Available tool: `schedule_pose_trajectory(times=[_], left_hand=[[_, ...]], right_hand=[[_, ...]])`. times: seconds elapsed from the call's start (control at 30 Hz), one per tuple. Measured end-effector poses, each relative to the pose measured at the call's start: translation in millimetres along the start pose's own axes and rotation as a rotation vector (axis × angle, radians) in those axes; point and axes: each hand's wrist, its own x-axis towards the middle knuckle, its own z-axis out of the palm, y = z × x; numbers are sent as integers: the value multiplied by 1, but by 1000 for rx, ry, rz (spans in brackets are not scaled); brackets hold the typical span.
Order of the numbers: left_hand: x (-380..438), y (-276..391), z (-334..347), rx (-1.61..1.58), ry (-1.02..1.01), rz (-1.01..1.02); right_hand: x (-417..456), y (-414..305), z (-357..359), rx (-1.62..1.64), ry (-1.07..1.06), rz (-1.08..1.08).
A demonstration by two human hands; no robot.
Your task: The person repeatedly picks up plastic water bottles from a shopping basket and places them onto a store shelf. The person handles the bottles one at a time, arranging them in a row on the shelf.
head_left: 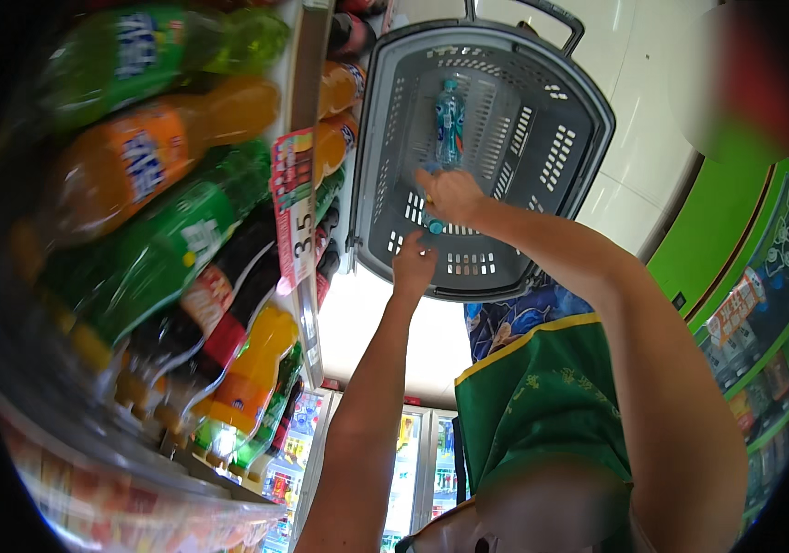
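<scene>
A grey plastic shopping basket [577,90] with slotted walls lies in front of me, seen from above. Inside it lies a clear plastic drink bottle [449,131] with a teal cap and a blue-green label. My right hand [455,197] is over the basket's inside, its fingers closed around a second bottle that they mostly hide. That bottle's teal cap [436,227] shows below the fingers. Close to this cap, my left hand [413,268] reaches over the near rim, fingers apart and nothing visible in it.
Large soda bottles [152,152] fill a shelf on the left, with a price tag [303,235] on its edge. A green display cooler [712,235] stands to the right. Glass-door fridges [404,477] appear at the bottom. I wear a green apron [539,394].
</scene>
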Motion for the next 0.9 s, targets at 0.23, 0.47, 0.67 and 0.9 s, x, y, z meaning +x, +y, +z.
schedule_pose_trajectory(times=[0.23,0.47,0.67,0.9], left_hand=[[-91,101,-46,47,182,481],[-196,167,-95,-270,-128,374],[-285,176,-122,-975,-639,257],[-377,164,-151,-1135,-667,390]], right_hand=[[-90,-65,-144,287,-206,-145],[-159,-133,-279,550,-419,110],[-207,-184,-303,556,-195,-53],[-264,-269,-336,565,-258,-255]])
